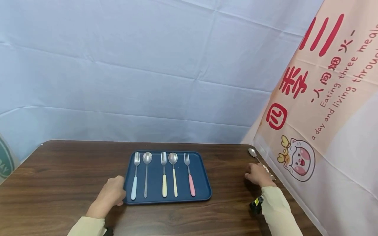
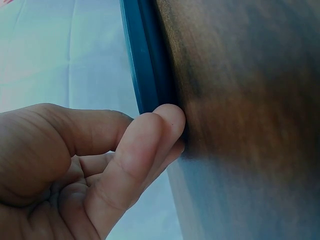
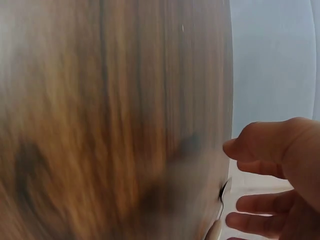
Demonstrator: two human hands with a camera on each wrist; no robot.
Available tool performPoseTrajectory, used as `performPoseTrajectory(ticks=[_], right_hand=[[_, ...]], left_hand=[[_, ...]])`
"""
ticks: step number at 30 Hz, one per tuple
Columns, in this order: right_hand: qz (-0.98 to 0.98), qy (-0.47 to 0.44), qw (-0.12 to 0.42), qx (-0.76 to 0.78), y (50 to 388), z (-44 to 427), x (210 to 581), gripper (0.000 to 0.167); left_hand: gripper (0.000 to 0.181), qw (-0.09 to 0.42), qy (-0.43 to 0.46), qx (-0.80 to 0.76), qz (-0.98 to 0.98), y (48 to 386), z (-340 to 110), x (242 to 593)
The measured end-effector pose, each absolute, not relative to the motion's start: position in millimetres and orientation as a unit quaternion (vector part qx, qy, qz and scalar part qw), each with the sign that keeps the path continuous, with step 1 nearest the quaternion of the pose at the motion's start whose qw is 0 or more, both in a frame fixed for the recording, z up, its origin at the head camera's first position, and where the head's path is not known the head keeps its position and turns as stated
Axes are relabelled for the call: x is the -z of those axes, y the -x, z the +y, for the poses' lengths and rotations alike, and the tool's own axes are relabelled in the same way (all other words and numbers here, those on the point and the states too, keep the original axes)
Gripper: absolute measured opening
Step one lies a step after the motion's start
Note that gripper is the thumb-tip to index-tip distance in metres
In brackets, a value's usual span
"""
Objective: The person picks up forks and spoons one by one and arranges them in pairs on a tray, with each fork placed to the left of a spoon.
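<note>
A navy blue tray [image 1: 200, 177] lies on the table, its left rim pinched between the thumb and fingers of my left hand [image 1: 110, 193]. The left wrist view shows that same tray edge [image 2: 145, 60] at the fingertips. On the tray, left to right, lie a blue-handled fork [image 1: 134, 188], a plain metal spoon [image 1: 146, 182], a cream-handled fork [image 1: 164, 186], a cream-handled spoon [image 1: 175, 182] and a pink-handled fork [image 1: 192, 186]. My right hand [image 1: 260, 173], fingers apart, hovers beside a spoon [image 1: 252, 152] at the table's right edge; the hand hides part of its handle.
The brown wooden table [image 1: 68, 173] extends on both sides of the tray. A pale cloth [image 1: 133, 82] hangs behind it. On the right, a printed cloth [image 1: 325, 114] hangs close along the table edge. A small silver end [image 1: 272, 177] shows past the right hand.
</note>
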State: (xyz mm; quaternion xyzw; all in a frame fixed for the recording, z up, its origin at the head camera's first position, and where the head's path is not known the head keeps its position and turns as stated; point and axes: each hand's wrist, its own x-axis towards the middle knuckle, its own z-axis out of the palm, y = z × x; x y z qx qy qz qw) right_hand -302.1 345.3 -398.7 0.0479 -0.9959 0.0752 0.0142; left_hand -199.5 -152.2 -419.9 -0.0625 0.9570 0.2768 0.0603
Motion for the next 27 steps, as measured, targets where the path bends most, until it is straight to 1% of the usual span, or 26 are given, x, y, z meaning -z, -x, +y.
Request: performPoseTrajectory(ticks=[4, 6, 9, 15, 18, 22, 25, 27], right_hand=[[-0.997, -0.035, 0.026, -0.07, 306.1, 358.2, 398.9, 0.043], [-0.997, -0.02, 0.021, -0.073, 308.0, 363.9, 398.6, 0.049], [-0.997, -0.005, 0.017, -0.076, 310.8, 371.7, 397.6, 0.054], [-0.997, -0.015, 0.036, -0.064, 313.3, 387.6, 399.9, 0.047], [-0.998, -0.014, 0.038, -0.058, 315.1, 392.5, 401.8, 0.05], [-0.998, -0.008, 0.02, -0.067, 316.2, 396.6, 404.1, 0.056], [-0.996, 0.002, -0.006, -0.088, 316.7, 400.1, 406.6, 0.054], [-0.995, 0.008, -0.017, -0.1, 316.5, 401.8, 408.1, 0.05]], left_hand=[[0.027, 0.056, 0.058, -0.279, 0.957, 199.8, -152.5, 420.7], [0.027, 0.056, 0.057, -0.279, 0.957, 199.5, -152.5, 421.0], [0.027, 0.054, 0.056, -0.279, 0.957, 199.1, -152.6, 421.1], [0.028, 0.051, 0.055, -0.276, 0.958, 199.2, -152.3, 420.6], [0.027, 0.053, 0.055, -0.275, 0.958, 200.1, -152.8, 420.2], [0.028, 0.053, 0.057, -0.275, 0.958, 199.5, -152.5, 419.5], [0.029, 0.047, 0.057, -0.275, 0.959, 198.9, -151.4, 419.3], [0.029, 0.045, 0.057, -0.275, 0.959, 198.9, -150.6, 419.8]])
